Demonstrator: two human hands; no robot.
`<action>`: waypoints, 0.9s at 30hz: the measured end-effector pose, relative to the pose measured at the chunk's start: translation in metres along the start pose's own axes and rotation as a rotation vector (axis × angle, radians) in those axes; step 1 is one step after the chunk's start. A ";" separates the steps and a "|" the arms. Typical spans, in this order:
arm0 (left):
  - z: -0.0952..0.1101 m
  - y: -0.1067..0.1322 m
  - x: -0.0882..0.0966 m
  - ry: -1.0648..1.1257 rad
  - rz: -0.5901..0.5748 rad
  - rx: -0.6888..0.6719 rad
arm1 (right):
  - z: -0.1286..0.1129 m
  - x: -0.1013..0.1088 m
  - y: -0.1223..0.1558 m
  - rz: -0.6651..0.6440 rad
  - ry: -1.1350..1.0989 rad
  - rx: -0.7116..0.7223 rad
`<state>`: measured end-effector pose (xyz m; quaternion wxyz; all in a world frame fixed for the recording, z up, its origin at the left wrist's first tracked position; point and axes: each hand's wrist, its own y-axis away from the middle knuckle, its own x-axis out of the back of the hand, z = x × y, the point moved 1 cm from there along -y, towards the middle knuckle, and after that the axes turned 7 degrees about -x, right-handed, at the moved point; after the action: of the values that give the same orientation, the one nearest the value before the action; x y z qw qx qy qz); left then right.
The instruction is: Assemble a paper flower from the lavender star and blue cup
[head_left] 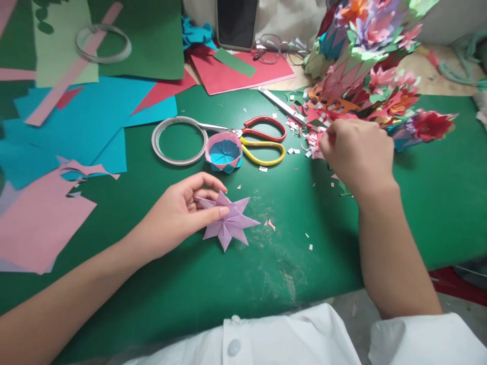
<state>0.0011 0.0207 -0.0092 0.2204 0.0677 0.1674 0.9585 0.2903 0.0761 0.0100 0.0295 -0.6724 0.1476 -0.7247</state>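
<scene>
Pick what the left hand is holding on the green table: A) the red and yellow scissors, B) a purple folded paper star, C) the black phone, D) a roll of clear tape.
B: the left hand pinches the purple folded paper star between thumb and fingers, while the red and yellow scissors lie untouched farther back, and the right hand reaches into the paper scraps.

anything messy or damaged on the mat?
Paper scraps are strewn over the green mat by the right hand. The mat is scuffed pale beside the purple paper star held by the left hand.
</scene>
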 end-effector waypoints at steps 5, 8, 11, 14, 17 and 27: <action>0.000 0.001 -0.001 0.003 0.016 0.020 | -0.011 0.003 0.006 -0.199 0.151 -0.041; 0.000 0.001 -0.002 -0.031 0.032 -0.010 | -0.013 0.004 0.008 -0.198 0.139 -0.024; 0.000 0.002 -0.005 -0.028 0.042 -0.077 | -0.014 0.002 0.009 -0.110 0.093 -0.003; -0.002 0.004 -0.007 -0.024 0.023 -0.179 | -0.018 -0.002 0.012 0.056 0.000 0.073; -0.006 0.006 -0.009 -0.134 0.002 -0.289 | -0.032 -0.006 0.020 0.226 -0.211 0.280; -0.010 0.006 -0.005 -0.504 0.263 -0.692 | -0.081 -0.018 0.043 0.283 -0.429 0.707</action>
<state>0.0013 0.0110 -0.0167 0.1401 0.2421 -0.2320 0.9316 0.2060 0.0533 -0.0229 0.3867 -0.7297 -0.0283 -0.5632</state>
